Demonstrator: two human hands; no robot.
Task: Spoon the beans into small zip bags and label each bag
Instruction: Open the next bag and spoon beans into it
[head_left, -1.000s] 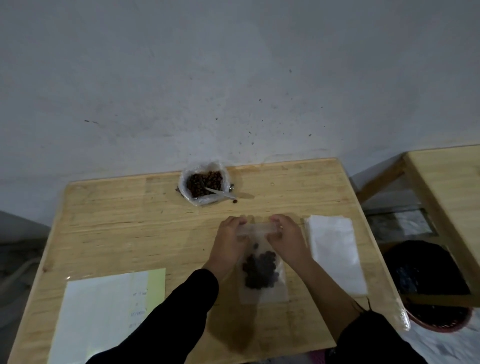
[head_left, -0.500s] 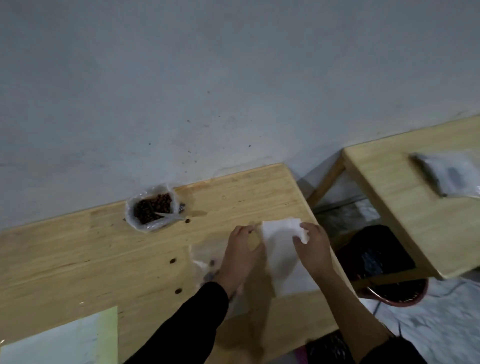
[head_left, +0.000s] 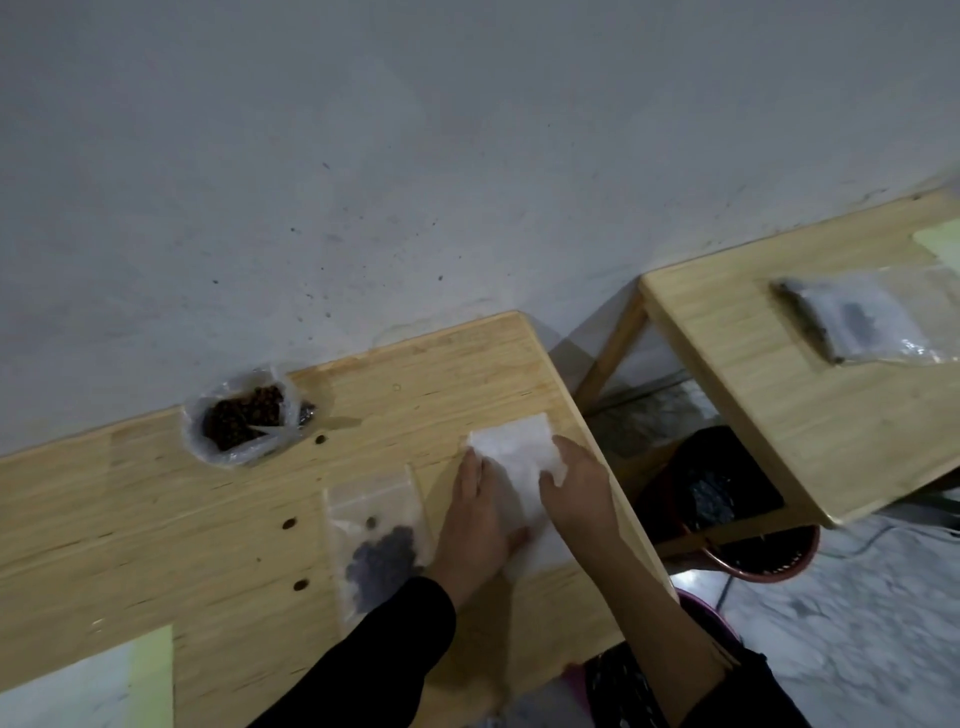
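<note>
- left hand (head_left: 475, 514) flat on the white rectangular stack (head_left: 517, 449), fingers together
- right hand (head_left: 576, 493) at its other edge, grip unclear
- clear bean-filled zip bag (head_left: 376, 540) just left

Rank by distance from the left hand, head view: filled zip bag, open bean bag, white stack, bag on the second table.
1. white stack: under the left hand, touching it.
2. filled zip bag: just left of the hand.
3. open bean bag: up-left, by the wall.
4. bag on the second table: far right, across the gap.
</note>
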